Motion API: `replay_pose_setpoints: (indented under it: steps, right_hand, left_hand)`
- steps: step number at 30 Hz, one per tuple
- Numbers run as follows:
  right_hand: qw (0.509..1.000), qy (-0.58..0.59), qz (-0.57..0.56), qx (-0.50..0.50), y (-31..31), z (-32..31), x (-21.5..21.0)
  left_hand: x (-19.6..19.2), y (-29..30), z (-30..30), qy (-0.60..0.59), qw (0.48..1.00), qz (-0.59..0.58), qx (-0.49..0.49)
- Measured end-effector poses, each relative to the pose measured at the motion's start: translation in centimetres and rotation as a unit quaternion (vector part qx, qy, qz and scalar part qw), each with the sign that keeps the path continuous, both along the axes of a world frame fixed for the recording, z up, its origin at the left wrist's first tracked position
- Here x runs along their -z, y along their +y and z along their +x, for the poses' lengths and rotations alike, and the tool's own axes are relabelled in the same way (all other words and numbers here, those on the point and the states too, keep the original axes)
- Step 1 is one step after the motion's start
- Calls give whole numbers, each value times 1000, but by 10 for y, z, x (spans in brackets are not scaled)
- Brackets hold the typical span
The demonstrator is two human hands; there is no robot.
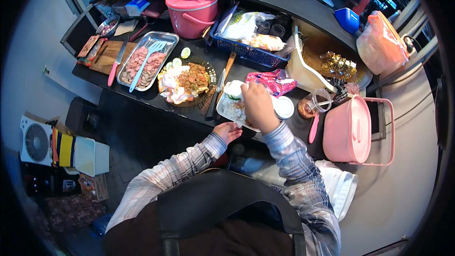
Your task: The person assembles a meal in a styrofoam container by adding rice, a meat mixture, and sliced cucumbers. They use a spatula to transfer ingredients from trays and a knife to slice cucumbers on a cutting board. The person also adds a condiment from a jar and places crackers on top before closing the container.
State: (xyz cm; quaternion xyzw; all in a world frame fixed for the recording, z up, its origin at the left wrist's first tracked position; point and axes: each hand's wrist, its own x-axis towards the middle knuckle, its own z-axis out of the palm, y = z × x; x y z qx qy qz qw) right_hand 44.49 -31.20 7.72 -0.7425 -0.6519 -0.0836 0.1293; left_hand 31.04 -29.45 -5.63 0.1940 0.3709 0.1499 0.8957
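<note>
A white food box [220,108] with rice [233,109] and green slices in it lies at the counter's near edge. My left hand [228,132] grips its near rim, with thumb and fingertips against the edge. Over the box's right part is my right hand [259,103], fingers curled closed; what they hold, if anything, is hidden under the hand. A large knife [218,93] lies left of the box. Close to my right wrist are a round white lid [284,107] and a glass jar [313,105] with reddish-brown food in it.
Farther left stand a plate of mixed food [185,83] and a metal tray [168,45] of sliced sausage with a blue spatula [147,66]. Behind are a pink bucket [191,15] and a blue basket [251,50]. A pink container [348,130] is at right.
</note>
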Motion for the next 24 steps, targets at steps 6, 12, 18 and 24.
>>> replay_pose_setpoints:
  steps: [6, 12, 18, 24]
  right_hand:
    - [999, -21, 20, -25, -38, -51, 67]
    - [999, -15, 41, -5, -52, -54, 83]
    - [998, -2, 56, 34, -67, -62, 82]
    - [997, 17, 65, 35, -63, -66, 91]
  left_hand:
    - [29, 6, -5, -48, 998, -42, 29]
    - [39, 8, 3, -53, 996, -59, 35]
    - [19, 1, 6, 5, 997, -58, 45]
    - [97, 15, 19, -56, 996, -29, 59]
